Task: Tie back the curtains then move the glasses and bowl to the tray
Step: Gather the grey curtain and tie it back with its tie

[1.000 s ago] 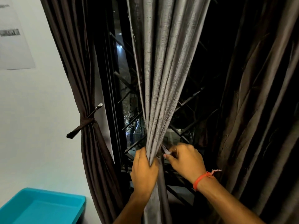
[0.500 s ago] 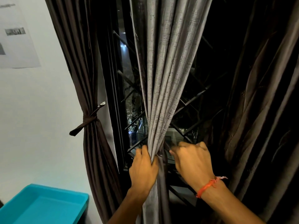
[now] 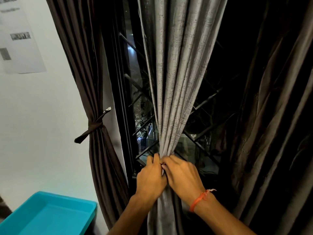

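1. Both hands, left hand point(image 3: 150, 178) and right hand point(image 3: 183, 175), gripped the gathered grey curtain point(image 3: 171, 99) before the window.
2. If one grip loosened, the folds could spread.
3. The tray point(image 3: 50, 216) waited at lower left; glasses and bowl were not visible.

Your way left of the grey curtain point(image 3: 176, 85) is an open gap, backed by window bars point(image 3: 138, 131). The tied brown curtain point(image 3: 94, 102) bounds that gap. Right is dark, probably clear up to the loose brown curtain point(image 3: 274, 116).

Bare forearms, a frayed orange thread band point(image 3: 198, 200) on the right wrist
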